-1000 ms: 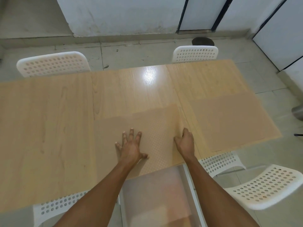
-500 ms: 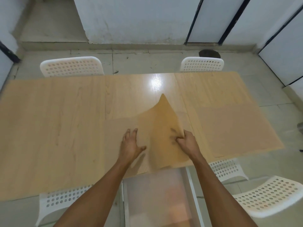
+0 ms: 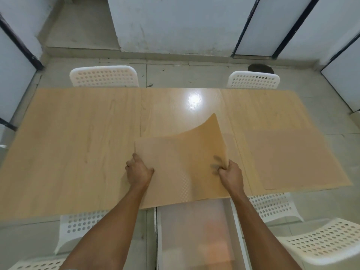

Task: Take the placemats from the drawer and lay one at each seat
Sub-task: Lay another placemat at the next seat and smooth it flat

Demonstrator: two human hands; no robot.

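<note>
A thin tan placemat (image 3: 181, 160) is lifted off the wooden table (image 3: 78, 143) at the near edge, its far right corner curling upward. My left hand (image 3: 138, 170) grips its left edge and my right hand (image 3: 230, 173) pinches its right edge. A second placemat (image 3: 292, 158) lies flat on the table to the right. The white drawer (image 3: 196, 234) stands open below the table edge, between my forearms, with a pale sheet showing inside.
White perforated chairs stand around the table: two at the far side (image 3: 104, 76) (image 3: 253, 79), two tucked under the near side (image 3: 78, 227) (image 3: 272, 205), and one loose chair (image 3: 327, 242) at the lower right. Grey tiled floor and white walls surround the table.
My hands were pressing flat on the mat; the right hand then peeled its right edge up. Now both hands hold the mat by its edges and it has risen off the table.
</note>
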